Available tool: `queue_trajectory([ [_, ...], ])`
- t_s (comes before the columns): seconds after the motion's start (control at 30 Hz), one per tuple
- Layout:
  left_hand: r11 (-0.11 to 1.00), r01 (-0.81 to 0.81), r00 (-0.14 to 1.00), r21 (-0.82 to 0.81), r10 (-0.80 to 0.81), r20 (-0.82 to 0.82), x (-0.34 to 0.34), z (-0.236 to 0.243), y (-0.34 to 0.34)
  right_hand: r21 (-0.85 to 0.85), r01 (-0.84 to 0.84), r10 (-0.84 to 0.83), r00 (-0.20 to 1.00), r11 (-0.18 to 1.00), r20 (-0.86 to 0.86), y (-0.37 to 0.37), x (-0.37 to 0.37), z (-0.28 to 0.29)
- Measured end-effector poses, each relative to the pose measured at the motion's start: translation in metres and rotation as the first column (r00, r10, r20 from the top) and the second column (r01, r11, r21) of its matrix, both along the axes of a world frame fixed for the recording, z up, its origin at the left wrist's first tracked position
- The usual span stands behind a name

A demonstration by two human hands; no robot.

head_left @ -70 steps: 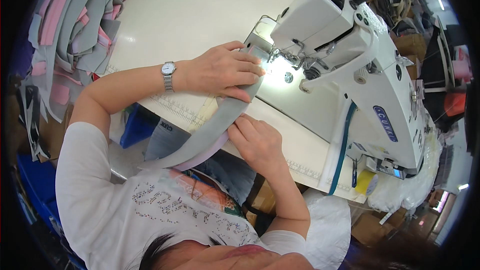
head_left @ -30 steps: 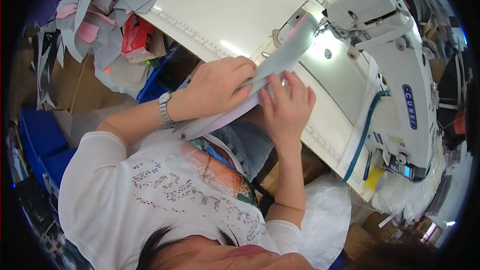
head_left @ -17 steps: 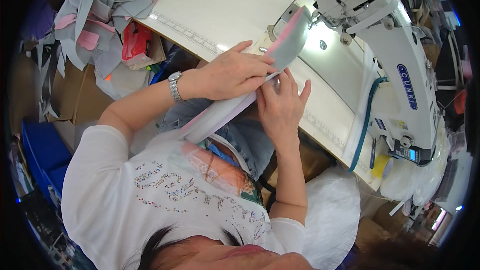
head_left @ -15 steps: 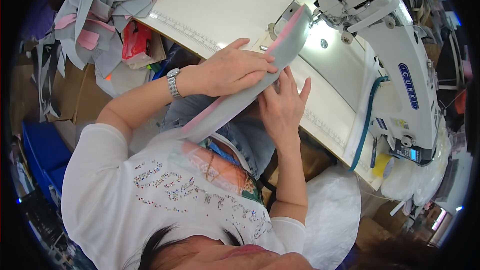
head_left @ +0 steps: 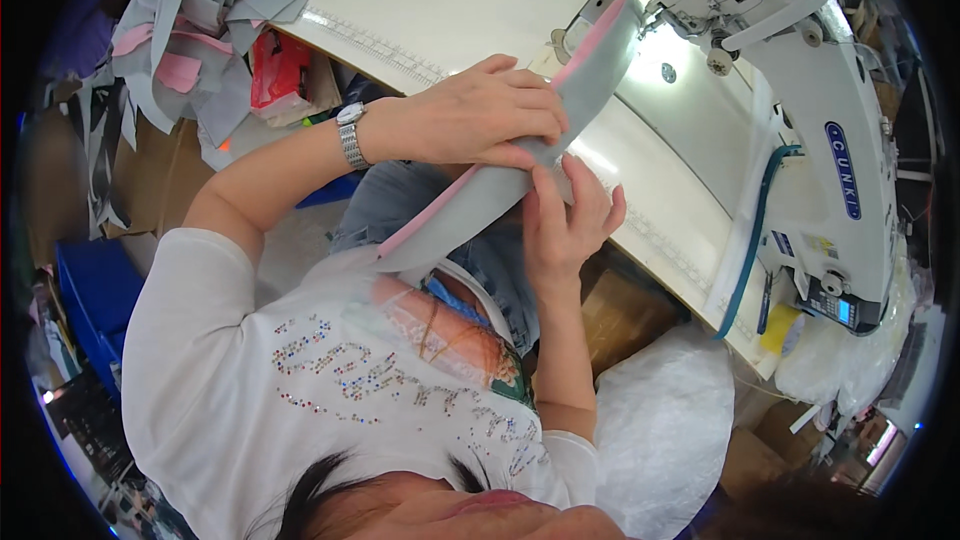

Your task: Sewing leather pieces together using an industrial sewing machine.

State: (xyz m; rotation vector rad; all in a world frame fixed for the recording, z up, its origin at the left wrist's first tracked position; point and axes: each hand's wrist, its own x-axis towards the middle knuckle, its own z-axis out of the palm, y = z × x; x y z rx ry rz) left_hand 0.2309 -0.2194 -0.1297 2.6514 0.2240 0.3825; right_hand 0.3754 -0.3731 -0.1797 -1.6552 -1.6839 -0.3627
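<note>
A long curved strip of fabric (head_left: 468, 208), grey on its face with a pink edge or underside, runs from near my chest up to the sewing machine's needle area (head_left: 650, 25). My left hand (head_left: 480, 118), with a metal watch on its wrist, lies over the strip's middle, fingers curled onto the grey face and thumb at the nearer side. Just below it, my right hand (head_left: 568, 215) pinches the strip's right edge between thumb and forefinger, its other fingers bent loosely. The strip's far end sits beside the presser foot, whose contact with it I cannot make out.
The white sewing machine (head_left: 830, 140) stands at the right of a white table (head_left: 450, 0) with a printed ruler along its edge. Grey and pink cut pieces (head_left: 200, 10) pile up at the far left, above a red package (head_left: 278, 75). A blue bin (head_left: 95, 295) stands at left.
My left fingers have curled more tightly over the strip, and my right hand has closed onto its edge. The strip's near part bows out more. The whole view has shifted slightly.
</note>
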Motion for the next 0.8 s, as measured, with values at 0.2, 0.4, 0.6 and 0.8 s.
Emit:
queue_trajectory([
  [0.2, 0.989, -0.146, 0.989, -0.030, 0.145, -0.036, 0.001, 0.010, -0.009, -0.041, -0.153, 0.157, 0.981, 0.987, 0.116, 0.007, 0.012, 0.016],
  [0.4, 0.977, -0.206, 0.974, 0.046, 0.200, 0.108, -0.010, -0.010, -0.017, -0.163, -0.377, 0.399, 0.906, 0.912, 0.143, 0.019, 0.018, 0.034],
  [0.6, 0.965, -0.235, 0.933, -0.119, 0.259, 0.249, -0.043, -0.014, -0.021, -0.382, -0.409, 0.471, 0.878, 0.829, 0.084, 0.027, 0.020, 0.061],
  [0.8, 0.779, -0.363, 0.910, -0.511, 0.414, -0.015, -0.083, 0.001, -0.054, -0.403, -0.395, 0.463, 0.882, 0.825, 0.083, 0.031, 0.023, 0.063],
])
